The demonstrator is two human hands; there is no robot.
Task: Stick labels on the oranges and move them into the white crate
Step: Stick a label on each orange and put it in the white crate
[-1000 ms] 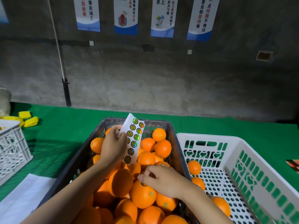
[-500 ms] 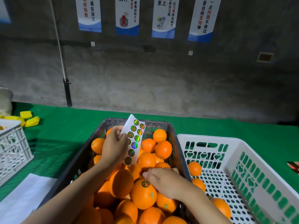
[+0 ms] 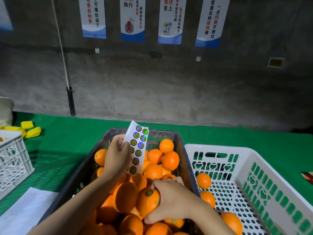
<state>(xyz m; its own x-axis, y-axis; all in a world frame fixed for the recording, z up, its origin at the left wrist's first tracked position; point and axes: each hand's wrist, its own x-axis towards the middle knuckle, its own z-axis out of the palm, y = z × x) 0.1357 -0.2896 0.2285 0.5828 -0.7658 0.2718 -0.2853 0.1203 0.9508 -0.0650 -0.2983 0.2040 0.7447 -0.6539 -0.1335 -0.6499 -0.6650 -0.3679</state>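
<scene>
R hand point(image 3: 171, 199) grips labelled orange point(image 3: 149, 203) in dark crate point(image 3: 81, 173); L hand point(image 3: 116, 158) pinches sticker sheet point(image 3: 138, 146). Orange prob firm, smooth, weighty: cup round sides.

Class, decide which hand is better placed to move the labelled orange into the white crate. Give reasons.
Right. The right hand grips the labelled orange, next to the white crate; the left hand is busy holding the label sheet.
</scene>
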